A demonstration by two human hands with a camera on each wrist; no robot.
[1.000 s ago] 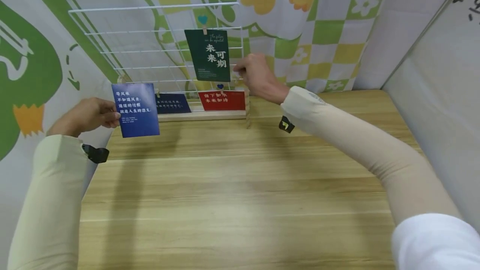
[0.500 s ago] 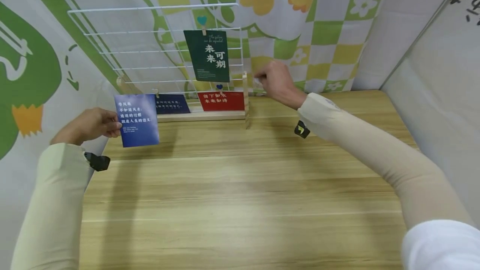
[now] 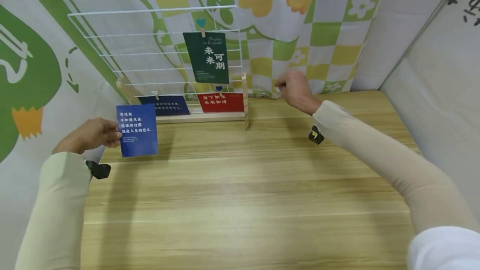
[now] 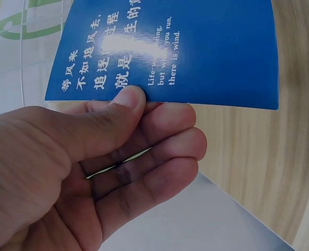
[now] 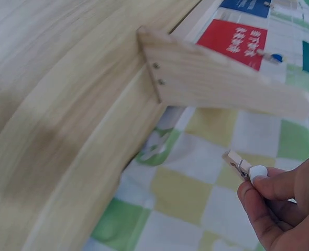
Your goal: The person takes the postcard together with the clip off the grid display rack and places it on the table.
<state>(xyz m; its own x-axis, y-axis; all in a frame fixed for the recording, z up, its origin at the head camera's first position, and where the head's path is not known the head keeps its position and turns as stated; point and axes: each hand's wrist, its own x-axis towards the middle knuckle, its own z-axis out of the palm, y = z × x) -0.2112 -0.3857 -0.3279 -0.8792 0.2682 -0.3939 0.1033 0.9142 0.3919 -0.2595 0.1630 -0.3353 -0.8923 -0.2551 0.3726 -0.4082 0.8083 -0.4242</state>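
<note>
My left hand (image 3: 91, 136) pinches a blue card (image 3: 138, 130) with white lettering by its left edge, in front of the rack's left end. Thumb on the printed face and fingers behind show in the left wrist view. To the right of the rack, my right hand (image 3: 297, 91) holds a small wooden clothespin (image 5: 238, 164) with a white top between thumb and fingers. On the white wire grid rack (image 3: 150, 69) hang a green card (image 3: 207, 66), a red card (image 3: 225, 104) and a dark blue card (image 3: 172, 106), each under a small clip.
The rack stands on a wooden base (image 3: 202, 117) with a wooden side foot (image 5: 217, 78), at the back of the wood-grain table (image 3: 240, 186). A checked, flowered curtain (image 3: 322, 49) hangs behind, and a white wall (image 3: 438, 74) stands at the right.
My right hand has moved right, away from the rack and slightly toward me, with the clothespin. My left hand has lowered the blue card a little toward me.
</note>
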